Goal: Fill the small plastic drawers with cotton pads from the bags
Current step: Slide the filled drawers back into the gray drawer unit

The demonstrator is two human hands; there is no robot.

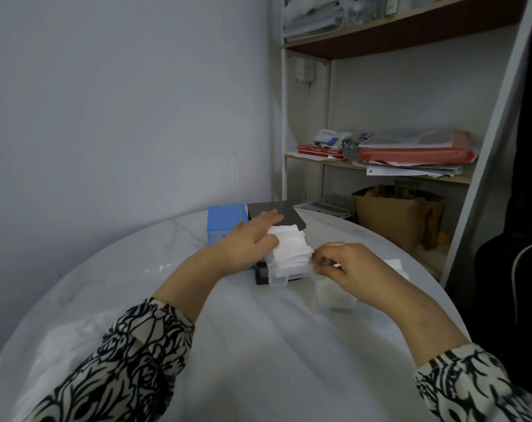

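My left hand (252, 236) lies nearly flat, fingers straight, pressing down on the stack of cotton pads (289, 246) that stands in the pulled-out clear drawer (284, 274); my right hand (347, 266) has its fingertips curled in a pinch at the stack's right edge, on the pads or on the drawer's rim, I cannot tell which. The stack rises well above the drawer walls, and that is the trouble I expect: if I lift my left palm too soon the pads may spring up and fan out, and the top ones could slide off onto the table (258, 345). Should I try to push the drawer home as it stands, the high pads would probably catch on the dark organizer (277, 213) above the slot, crumple, or jam it halfway. Tugging with my pinch could also drag the light drawer out of its slot altogether. The blue box (225, 222) sits just beside the organizer on the left, so a sideways shove might knock into it. The bag (335, 295) of further pads lies on the table under my right wrist, and a careless sweep could push it toward the table's edge.
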